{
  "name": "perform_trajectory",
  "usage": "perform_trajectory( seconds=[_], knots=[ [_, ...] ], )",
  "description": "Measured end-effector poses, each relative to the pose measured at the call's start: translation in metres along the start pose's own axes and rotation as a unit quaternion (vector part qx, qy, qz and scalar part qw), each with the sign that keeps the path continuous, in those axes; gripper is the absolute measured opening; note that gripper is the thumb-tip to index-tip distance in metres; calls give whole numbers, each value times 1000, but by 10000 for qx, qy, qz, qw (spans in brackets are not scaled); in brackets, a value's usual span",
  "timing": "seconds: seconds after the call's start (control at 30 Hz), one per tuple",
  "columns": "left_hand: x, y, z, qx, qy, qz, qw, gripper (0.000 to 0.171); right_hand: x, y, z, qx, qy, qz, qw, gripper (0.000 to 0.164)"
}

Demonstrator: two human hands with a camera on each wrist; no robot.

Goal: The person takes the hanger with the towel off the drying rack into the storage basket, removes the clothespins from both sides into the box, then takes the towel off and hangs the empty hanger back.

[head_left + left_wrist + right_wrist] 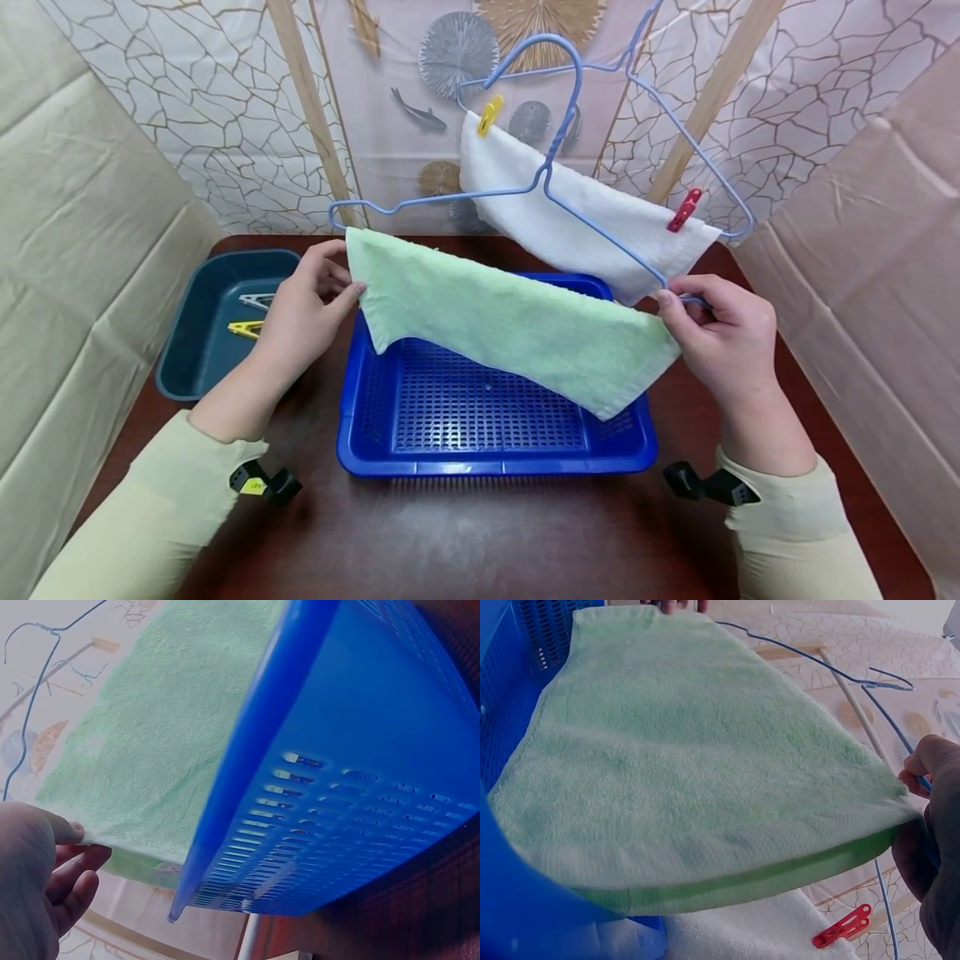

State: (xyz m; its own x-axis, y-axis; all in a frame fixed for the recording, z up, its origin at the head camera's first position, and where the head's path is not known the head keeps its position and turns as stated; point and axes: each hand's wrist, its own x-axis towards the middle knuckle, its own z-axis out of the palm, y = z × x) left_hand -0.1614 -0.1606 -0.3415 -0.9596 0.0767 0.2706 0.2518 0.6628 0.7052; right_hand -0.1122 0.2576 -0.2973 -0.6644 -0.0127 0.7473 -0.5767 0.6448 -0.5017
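A light green towel (502, 317) hangs folded over the lower bar of a blue wire hanger (555, 148), above a blue perforated basket (495, 464). My left hand (307, 308) pinches the towel's left edge between thumb and fingers, close to the hanger's left end. On the other side, my right hand (727, 342) grips the hanger's right end beside the towel's upper corner. The right wrist view shows the towel (705, 750) stretched between both hands, its two layers parted at the near edge. In the left wrist view, the basket (375, 697) hides part of the towel.
Behind, a white towel (570, 208) hangs on a second blue hanger (690, 146), with a yellow clothespin (490, 116) and a red clothespin (685, 210) on it. A teal tub (168, 358) at left holds white (257, 301) and yellow clothespins (243, 329). Fabric walls enclose the brown table (465, 542).
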Motion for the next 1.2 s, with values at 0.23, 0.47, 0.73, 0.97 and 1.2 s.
perform_trajectory(
  seconds=[0.23,0.47,0.73,0.97,1.2],
  knots=[
    [-1,-2,0,-183,32,162,9997,65,2,-6,1,67,52,-7,10000,6],
    [-1,-1,1,-124,-34,180,9998,72,1,0,1,41,82,0,10000,7],
    [-3,2,2,-94,-189,2,9998,71,-1,6,-1,4,80,-119,9999,8],
    [-6,2,3,-197,-264,7,9995,70,0,6,-1,15,85,-168,9998,9],
    [-8,2,5,-260,-284,75,9992,70,0,6,0,6,108,-163,9998,9]
  ],
)
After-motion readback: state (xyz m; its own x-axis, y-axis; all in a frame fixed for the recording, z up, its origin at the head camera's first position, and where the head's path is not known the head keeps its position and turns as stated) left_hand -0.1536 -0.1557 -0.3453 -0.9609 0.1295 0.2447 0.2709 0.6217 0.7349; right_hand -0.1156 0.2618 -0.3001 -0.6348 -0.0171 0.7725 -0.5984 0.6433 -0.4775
